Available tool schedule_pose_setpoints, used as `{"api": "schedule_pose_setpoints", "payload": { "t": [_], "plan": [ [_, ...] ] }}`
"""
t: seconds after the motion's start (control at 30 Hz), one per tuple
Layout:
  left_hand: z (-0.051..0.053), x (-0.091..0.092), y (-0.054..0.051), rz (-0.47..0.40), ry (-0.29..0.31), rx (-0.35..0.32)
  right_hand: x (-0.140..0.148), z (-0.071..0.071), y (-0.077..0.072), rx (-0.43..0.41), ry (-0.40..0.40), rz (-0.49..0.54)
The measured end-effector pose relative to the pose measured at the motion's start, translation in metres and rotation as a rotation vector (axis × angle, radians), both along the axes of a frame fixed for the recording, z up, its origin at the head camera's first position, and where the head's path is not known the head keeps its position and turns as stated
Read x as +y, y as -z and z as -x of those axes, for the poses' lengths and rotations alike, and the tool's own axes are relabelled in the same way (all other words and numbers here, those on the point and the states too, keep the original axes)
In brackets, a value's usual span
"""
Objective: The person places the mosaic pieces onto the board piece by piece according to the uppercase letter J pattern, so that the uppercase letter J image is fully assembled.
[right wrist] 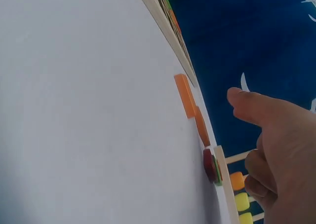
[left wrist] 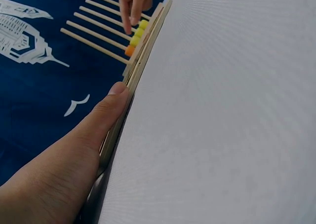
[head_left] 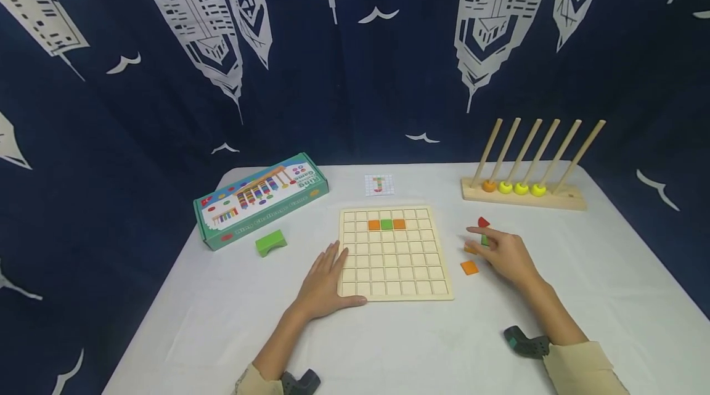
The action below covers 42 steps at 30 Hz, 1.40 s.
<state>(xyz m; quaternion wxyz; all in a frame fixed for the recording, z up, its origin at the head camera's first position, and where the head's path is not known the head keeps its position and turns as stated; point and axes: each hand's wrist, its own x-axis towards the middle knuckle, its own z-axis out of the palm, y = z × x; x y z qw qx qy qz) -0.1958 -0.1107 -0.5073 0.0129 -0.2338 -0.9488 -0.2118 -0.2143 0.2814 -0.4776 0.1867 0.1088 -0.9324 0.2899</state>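
A wooden grid board (head_left: 395, 259) lies on the white table, with an orange tile (head_left: 374, 225), a green tile (head_left: 386, 224) and another orange tile (head_left: 399, 223) side by side in an upper row. My left hand (head_left: 324, 287) rests on the board's lower left edge, fingers straight, thumb along the near side. Right of the board, my right hand (head_left: 509, 257) hovers above loose pieces, with no piece seen between thumb and fingers. Below it are an orange tile (head_left: 469, 267), a partly hidden orange tile (head_left: 469, 249), a partly hidden green piece (head_left: 485, 240) and a red piece (head_left: 484, 222).
Behind the board lies a small card (head_left: 379, 185) with a coloured J-like pattern on a grid. A green game box (head_left: 261, 201) and a green arch block (head_left: 271, 243) are at left. At back right stands a wooden peg rack (head_left: 524, 196) with orange and yellow beads.
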Motion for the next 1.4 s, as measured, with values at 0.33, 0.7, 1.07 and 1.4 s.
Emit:
{"api": "schedule_pose_setpoints", "payload": {
  "t": [0.33,0.7,1.07,1.4],
  "plan": [
    [0.002,0.000,0.003,-0.007,-0.005,-0.008,0.012,-0.008,0.011,-0.163,0.007,-0.074],
    [0.002,0.000,0.002,-0.011,-0.012,-0.016,0.011,-0.006,0.014,-0.152,0.025,-0.062],
    [0.000,0.000,0.001,-0.020,-0.007,-0.016,-0.011,-0.003,0.008,-0.029,-0.024,-0.008],
    [0.000,0.000,0.001,-0.011,-0.003,-0.013,-0.068,0.014,0.007,-0.097,-0.148,0.027]
  ]
}}
